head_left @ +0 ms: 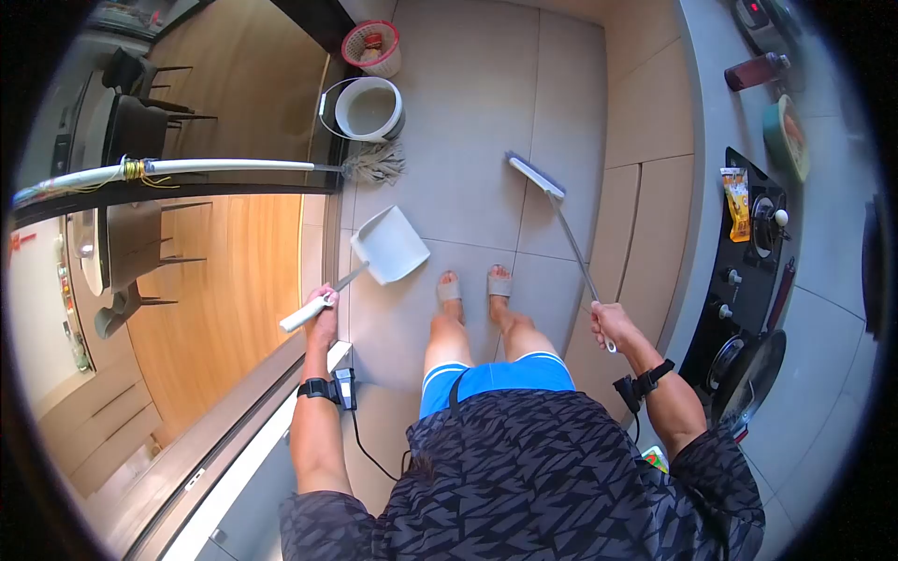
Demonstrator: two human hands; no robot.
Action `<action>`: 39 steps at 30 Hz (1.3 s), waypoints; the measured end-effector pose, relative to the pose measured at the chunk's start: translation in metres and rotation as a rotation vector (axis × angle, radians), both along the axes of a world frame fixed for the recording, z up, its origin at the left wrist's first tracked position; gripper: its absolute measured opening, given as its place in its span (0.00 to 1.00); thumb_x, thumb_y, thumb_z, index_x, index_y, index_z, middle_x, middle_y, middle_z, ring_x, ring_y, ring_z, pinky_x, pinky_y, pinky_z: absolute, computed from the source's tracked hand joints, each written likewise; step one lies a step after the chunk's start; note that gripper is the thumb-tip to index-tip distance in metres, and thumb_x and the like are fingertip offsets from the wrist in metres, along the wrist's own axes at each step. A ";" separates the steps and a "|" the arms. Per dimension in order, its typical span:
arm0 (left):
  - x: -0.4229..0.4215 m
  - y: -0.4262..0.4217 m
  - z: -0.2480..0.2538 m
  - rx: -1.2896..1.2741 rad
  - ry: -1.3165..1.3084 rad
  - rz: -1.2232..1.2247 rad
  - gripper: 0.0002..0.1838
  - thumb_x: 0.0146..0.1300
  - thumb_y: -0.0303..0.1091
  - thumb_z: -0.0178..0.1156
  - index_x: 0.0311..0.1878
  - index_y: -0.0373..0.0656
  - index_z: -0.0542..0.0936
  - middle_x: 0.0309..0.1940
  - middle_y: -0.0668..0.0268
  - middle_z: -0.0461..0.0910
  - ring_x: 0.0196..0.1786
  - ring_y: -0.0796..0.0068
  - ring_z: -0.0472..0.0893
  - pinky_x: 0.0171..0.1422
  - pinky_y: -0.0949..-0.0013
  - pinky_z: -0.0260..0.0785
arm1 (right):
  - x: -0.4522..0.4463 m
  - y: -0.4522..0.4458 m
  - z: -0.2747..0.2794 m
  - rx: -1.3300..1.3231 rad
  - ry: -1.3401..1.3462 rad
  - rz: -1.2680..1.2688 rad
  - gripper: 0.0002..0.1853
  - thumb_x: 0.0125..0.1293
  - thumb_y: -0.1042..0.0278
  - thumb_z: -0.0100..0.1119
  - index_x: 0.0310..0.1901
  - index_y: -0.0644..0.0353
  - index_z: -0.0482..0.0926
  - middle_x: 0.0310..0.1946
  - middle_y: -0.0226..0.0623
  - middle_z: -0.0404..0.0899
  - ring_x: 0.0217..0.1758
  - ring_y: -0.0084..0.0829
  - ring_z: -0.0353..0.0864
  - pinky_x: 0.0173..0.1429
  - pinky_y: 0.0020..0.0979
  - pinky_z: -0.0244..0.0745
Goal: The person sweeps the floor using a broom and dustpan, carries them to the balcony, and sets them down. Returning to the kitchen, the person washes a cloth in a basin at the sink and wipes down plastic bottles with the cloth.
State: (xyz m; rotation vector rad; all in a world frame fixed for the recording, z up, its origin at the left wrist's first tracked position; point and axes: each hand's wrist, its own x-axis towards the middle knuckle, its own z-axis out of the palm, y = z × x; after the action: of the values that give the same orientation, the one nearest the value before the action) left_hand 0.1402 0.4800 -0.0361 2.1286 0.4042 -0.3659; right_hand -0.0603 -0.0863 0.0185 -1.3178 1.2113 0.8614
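Observation:
My left hand (324, 313) is closed around the white handle of a dustpan (393, 248). The pale pan of it is low over the tiled floor, ahead and left of my feet; whether it touches the tiles I cannot tell. In my right hand (613, 325) is the grey stick of a broom (571, 234), its white end poking out below my fist. The broom's head, white with dark bristles, is at the floor, forward and to the right of my feet. Dustpan and broom head are well apart.
A mop (374, 165) leans across the left side, strands beside a white bucket (369, 110). Behind that stands a pink basket (371, 47). Cabinets (645, 201) line the right, under a counter with a stove (748, 271), a pan (753, 374) and a yellow packet (736, 204).

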 end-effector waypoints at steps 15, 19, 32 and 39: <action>-0.066 0.057 -0.065 0.015 -0.032 0.067 0.12 0.63 0.36 0.64 0.45 0.39 0.80 0.48 0.57 0.81 0.51 0.67 0.79 0.58 0.67 0.69 | -0.026 0.224 -0.044 0.470 0.152 0.152 0.18 0.75 0.52 0.44 0.35 0.59 0.71 0.16 0.28 0.64 0.12 0.25 0.66 0.13 0.30 0.62; -0.079 0.077 -0.061 -0.021 -0.034 0.078 0.11 0.63 0.34 0.64 0.44 0.39 0.80 0.47 0.57 0.82 0.50 0.67 0.79 0.57 0.67 0.70 | -0.016 0.213 0.015 0.329 0.071 0.162 0.18 0.74 0.54 0.46 0.32 0.60 0.71 0.16 0.30 0.67 0.11 0.25 0.66 0.13 0.31 0.62; -0.105 0.078 -0.044 0.036 -0.149 0.007 0.11 0.63 0.36 0.62 0.42 0.40 0.81 0.36 0.58 0.82 0.41 0.66 0.79 0.50 0.64 0.71 | -0.042 0.272 -0.121 -0.023 -0.287 0.620 0.14 0.68 0.64 0.50 0.34 0.68 0.77 0.17 0.31 0.70 0.15 0.30 0.72 0.19 0.39 0.68; -0.108 0.088 -0.063 -0.027 -0.109 0.077 0.13 0.64 0.37 0.62 0.47 0.39 0.80 0.39 0.59 0.81 0.43 0.67 0.78 0.51 0.64 0.71 | -0.023 0.280 -0.007 0.254 0.074 0.301 0.15 0.72 0.56 0.48 0.38 0.62 0.71 0.19 0.30 0.70 0.13 0.23 0.67 0.16 0.31 0.63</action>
State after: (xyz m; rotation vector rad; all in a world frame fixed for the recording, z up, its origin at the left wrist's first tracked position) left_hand 0.0324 0.5678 -0.0989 2.0894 0.4149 -0.2093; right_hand -0.0830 0.1933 0.0115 -1.2850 0.9343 1.2464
